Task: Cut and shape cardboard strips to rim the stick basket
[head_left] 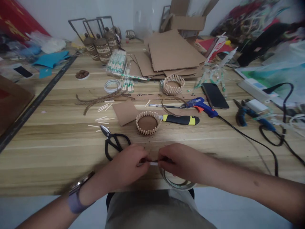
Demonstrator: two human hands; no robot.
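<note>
My left hand (134, 160) and my right hand (178, 160) meet close together at the table's near edge, both with fingers pinched. Between their fingertips runs a short, narrow strip (153, 163), whitish with a dark upper edge; its kind is hard to make out. A roll of tape (177, 185) hangs under my right hand, partly covered by it. Black-handled scissors (115, 143) lie just beyond my left hand. Ahead of both hands stands a round cardboard base ringed with short wooden sticks (148, 123).
Beyond are a utility knife (181, 120), a blue glue gun (201, 105) with a trailing cable, a phone (215, 95) and pliers (252, 114). A second stick-ringed base (173, 85) stands before stacked cardboard (175, 52). Loose sticks (102, 120) lie left of a cardboard piece (125, 113).
</note>
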